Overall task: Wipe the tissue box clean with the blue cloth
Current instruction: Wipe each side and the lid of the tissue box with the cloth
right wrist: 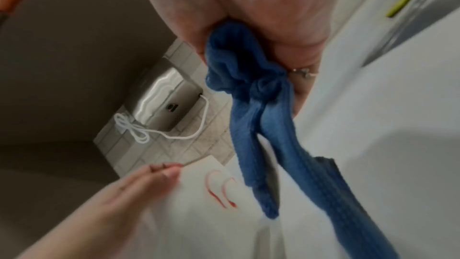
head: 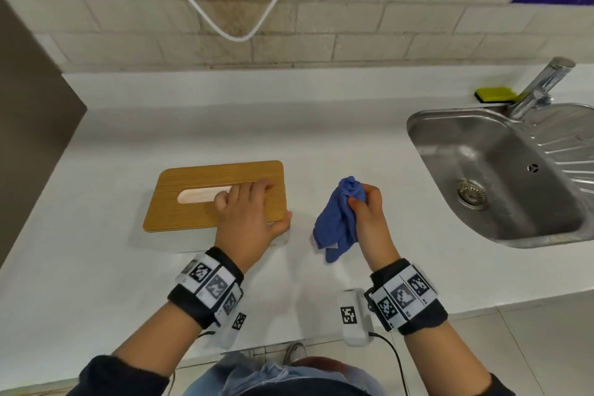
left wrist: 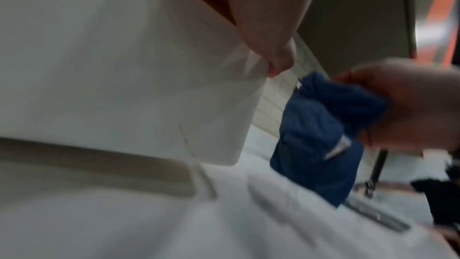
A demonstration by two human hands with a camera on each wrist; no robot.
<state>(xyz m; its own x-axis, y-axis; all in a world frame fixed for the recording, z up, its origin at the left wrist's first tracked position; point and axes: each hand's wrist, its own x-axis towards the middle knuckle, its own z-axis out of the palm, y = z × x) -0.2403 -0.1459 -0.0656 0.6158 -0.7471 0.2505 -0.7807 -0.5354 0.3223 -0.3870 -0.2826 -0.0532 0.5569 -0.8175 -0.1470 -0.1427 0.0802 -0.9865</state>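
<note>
The tissue box (head: 193,177) has a wooden lid with an oval slot and a white body (left wrist: 124,86), and it stands on the white counter (head: 225,112). My left hand (head: 260,206) holds its right front corner. The fingers lie curled on the lid by the slot and the thumb (left wrist: 273,46) presses the white side. My right hand (head: 366,206) grips the bunched blue cloth (head: 337,225) just right of the box, apart from it. The cloth's loose end (right wrist: 298,174) hangs down toward the counter. The box's white end with a red mark (right wrist: 199,214) shows beside my left hand (right wrist: 137,188).
A steel sink (head: 450,125) with a faucet (head: 540,87) lies at the right, with a yellow-green sponge (head: 495,95) behind it. A white cable (head: 225,26) hangs on the tiled wall from a hand dryer (right wrist: 164,103). A dark panel (head: 32,138) bounds the counter's left end.
</note>
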